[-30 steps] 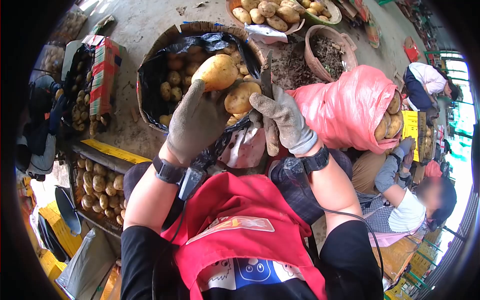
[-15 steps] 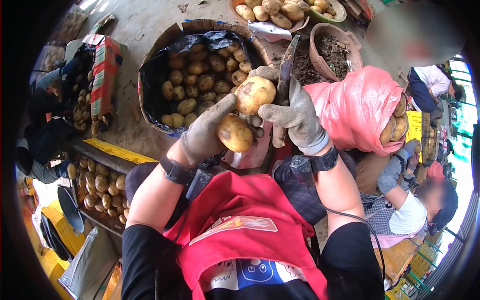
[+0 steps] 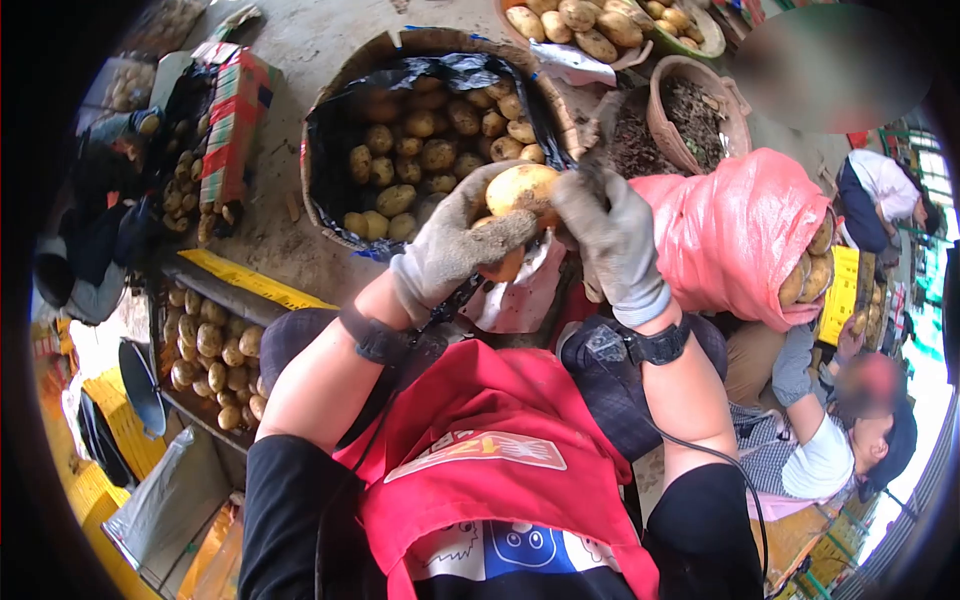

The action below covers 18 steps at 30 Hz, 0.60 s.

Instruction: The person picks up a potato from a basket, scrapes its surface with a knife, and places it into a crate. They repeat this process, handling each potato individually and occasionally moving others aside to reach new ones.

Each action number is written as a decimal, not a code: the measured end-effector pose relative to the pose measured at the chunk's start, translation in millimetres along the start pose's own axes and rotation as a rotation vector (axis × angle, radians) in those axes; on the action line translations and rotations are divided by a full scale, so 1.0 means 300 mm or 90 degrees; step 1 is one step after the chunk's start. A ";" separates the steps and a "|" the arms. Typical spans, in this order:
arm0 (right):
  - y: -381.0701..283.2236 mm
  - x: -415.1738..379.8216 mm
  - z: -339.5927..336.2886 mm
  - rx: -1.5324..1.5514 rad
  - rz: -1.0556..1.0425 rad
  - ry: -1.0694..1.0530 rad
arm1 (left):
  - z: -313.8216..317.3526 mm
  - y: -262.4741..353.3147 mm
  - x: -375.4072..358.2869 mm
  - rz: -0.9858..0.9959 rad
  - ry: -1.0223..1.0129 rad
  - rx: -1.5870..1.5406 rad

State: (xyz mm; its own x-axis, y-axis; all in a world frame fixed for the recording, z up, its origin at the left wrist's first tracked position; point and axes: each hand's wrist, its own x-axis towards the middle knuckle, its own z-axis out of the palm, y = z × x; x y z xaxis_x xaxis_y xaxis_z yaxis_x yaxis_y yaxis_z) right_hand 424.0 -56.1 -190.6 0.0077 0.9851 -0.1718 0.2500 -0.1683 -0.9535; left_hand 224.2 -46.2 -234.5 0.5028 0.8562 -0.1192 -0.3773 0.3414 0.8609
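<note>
My gloved left hand [image 3: 460, 240] is closed around a pale yellow potato [image 3: 522, 190], holding it above my lap. Under its thumb, a second potato [image 3: 506, 264] shows partly, held in the same hand. My gloved right hand [image 3: 618, 240] is against the upper potato's right side, its fingers curled on a long dark knife-like tool [image 3: 600, 180]. That tool is smeared by motion and mostly hidden by the glove. Just beyond my hands stands a round basket [image 3: 318, 215] lined with black plastic and holding many soil-marked potatoes.
At right sits a pink sack [image 3: 700, 225] of potatoes, with a tub [image 3: 662, 95] of dark debris behind it. A crate of potatoes [image 3: 210, 350] stands at left. Potatoes fill bowls [image 3: 508, 22] at the back. Co-workers [image 3: 820, 440] sit to the right and left.
My left hand has turned over the potatoes and moved right, its thumb now across the front. My right hand has closed in on the upper potato; the tool has blurred. The view has shifted slightly.
</note>
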 end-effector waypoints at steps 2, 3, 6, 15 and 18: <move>0.025 -0.010 -0.009 -0.066 -0.110 0.045 | 0.018 0.025 -0.020 -0.046 -0.013 -0.044; 0.020 -0.027 -0.013 -0.134 -0.135 0.040 | 0.028 0.064 -0.039 -0.091 -0.016 -0.052; -0.024 -0.077 -0.002 -0.061 -0.046 0.034 | 0.019 0.133 -0.070 0.033 0.034 -0.041; 0.059 -0.082 0.026 0.163 0.115 0.010 | -0.418 0.359 -0.766 0.312 0.416 -0.202; 0.080 -0.068 0.026 0.167 0.133 -0.009 | -0.631 0.121 -1.136 0.241 0.607 -0.215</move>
State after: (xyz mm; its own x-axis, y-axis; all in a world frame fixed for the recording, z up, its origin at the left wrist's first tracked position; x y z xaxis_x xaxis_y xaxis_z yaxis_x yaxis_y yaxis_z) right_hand 422.2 -80.4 -211.9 0.0194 0.9280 -0.3721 -0.0133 -0.3719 -0.9282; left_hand -107.8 -252.1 -256.3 -0.4489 0.8281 -0.3358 -0.6499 -0.0447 0.7587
